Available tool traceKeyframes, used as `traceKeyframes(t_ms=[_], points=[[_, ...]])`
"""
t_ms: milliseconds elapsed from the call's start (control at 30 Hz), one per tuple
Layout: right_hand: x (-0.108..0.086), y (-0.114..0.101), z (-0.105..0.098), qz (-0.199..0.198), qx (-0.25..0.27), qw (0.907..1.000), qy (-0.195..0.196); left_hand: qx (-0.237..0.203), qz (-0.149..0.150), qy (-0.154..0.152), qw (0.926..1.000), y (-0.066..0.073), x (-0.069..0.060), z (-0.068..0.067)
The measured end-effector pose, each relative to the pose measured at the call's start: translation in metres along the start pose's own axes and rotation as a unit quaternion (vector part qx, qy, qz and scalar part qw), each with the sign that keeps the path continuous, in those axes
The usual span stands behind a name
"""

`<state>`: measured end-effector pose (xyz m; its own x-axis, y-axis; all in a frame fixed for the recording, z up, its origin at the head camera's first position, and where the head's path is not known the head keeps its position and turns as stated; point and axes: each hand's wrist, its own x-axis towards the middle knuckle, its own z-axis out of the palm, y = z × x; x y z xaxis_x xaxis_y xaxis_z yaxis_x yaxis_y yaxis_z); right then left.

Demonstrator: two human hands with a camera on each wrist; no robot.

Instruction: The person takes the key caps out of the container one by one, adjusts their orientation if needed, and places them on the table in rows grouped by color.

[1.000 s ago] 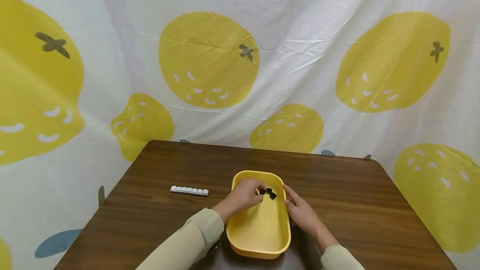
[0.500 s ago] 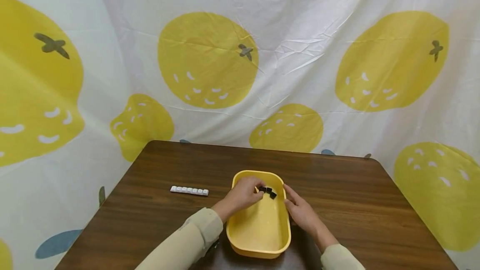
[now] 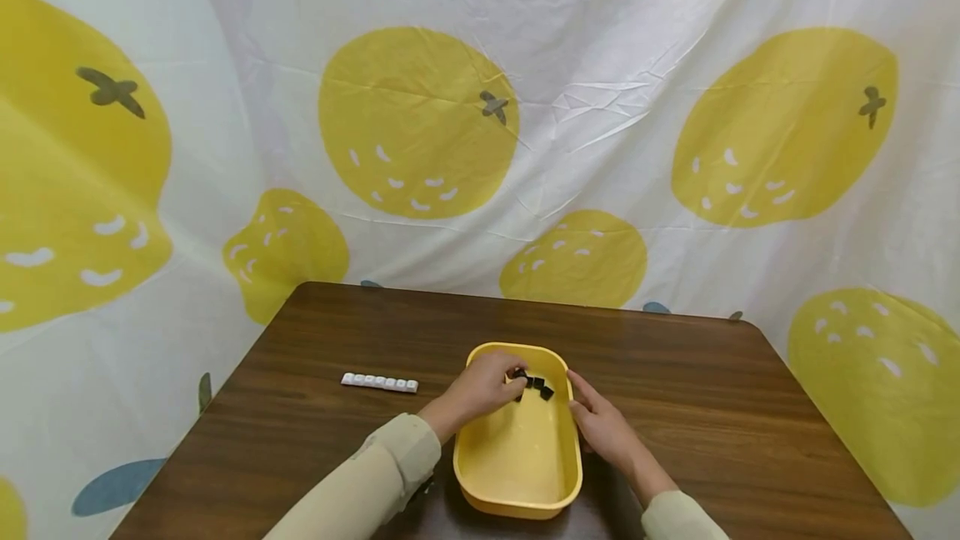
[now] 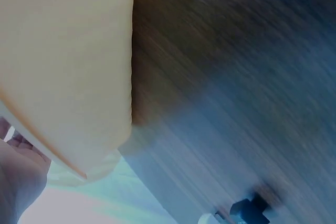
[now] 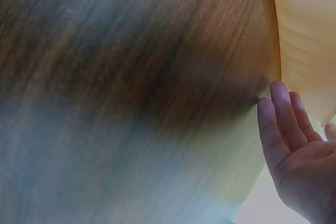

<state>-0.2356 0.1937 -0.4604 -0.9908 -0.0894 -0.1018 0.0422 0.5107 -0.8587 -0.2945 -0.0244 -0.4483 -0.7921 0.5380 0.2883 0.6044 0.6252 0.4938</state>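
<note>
- So the small black pieces (image 3: pixel 538 384) were down at the far end of the yellow bin (image 3: pixel 517 469), a few of them bunched close together over toward its right wall, with another dark bit showing just below your left thumb.
- Your left hand (image 3: pixel 480 387) was reaching in over the bin's left side, fingers and thumb bent toward each other right at that bunch. Something black showed at the fingertips, but honestly I couldn't tell if you had a piece pinched or if it was just sitting behind them.
- Your right hand (image 3: pixel 606 432) wasn't clenched or gripping anything: fingers pretty much straight, lying along the outside of the bin's right wall. The right wrist cam showed them stretched out next to that wall.
- The bin sat upright on the brown wood-look table (image 3: pixel 712 415), long side running away from you, near end close to your edge.
- Off to the left, well apart from the bin, you had a row of white pieces (image 3: pixel 379 382) lined up side by side.
- Left wrist cam caught a blurry dark shape (image 4: pixel 249 212) at its bottom edge, couldn't make out what.
- Behind it all hung a white cloth (image 3: pixel 585 157) with big yellow lemons printed on it.
</note>
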Motion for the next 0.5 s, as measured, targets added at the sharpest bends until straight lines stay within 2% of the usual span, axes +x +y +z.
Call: traceKeyframes(t_ms=[67, 200, 267, 367, 500], points=[[0.0, 0.0, 0.0, -0.002, 0.0, 1.0, 0.0, -0.006, -0.007, -0.006, 0.9999, -0.001, -0.001, -0.002], [0.0, 0.0, 0.0, -0.006, 0.002, 1.0, -0.002, -0.042, -0.048, -0.008, 0.9979, 0.0, -0.004, -0.009], [0.001, 0.0, 0.0, -0.005, 0.001, 1.0, -0.002, -0.044, -0.051, 0.004, 0.9977, -0.001, -0.005, -0.013], [0.001, 0.0, 0.0, -0.005, 0.002, 1.0, -0.002, -0.021, -0.039, 0.023, 0.9987, -0.003, -0.007, -0.023], [0.001, 0.0, 0.0, -0.004, 0.004, 1.0, -0.001, -0.018, -0.033, 0.038, 0.9986, -0.01, -0.013, -0.04]])
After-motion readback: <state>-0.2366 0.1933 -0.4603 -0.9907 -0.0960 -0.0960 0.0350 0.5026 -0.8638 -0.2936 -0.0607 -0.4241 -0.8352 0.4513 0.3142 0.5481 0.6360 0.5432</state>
